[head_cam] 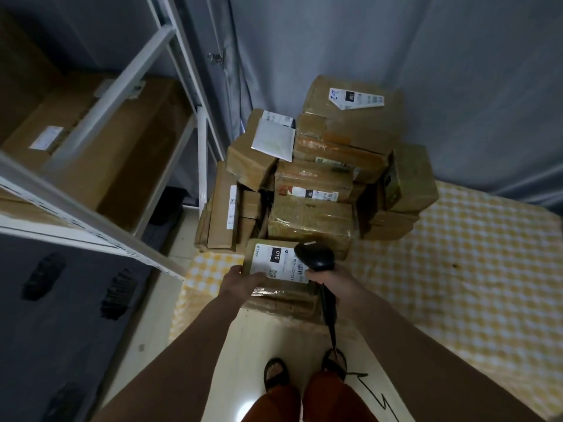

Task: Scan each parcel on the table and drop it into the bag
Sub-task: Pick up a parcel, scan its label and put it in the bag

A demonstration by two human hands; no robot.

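A brown cardboard parcel [281,295] with a white shipping label marked 010 sits at the near edge of the table. My left hand [242,283] grips its left side, thumb on the label. My right hand [330,277] grips a black barcode scanner [315,254], whose head hovers over the label's barcode. Behind it stands a tall pile of taped brown parcels [320,178]. No bag is in view.
The table wears a yellow checked cloth [457,269]. A white metal shelf rack [100,123] with large cartons stands on the left. Grey curtain walls close the back. The scanner's black cable [333,333] hangs down to the floor by my sandalled feet.
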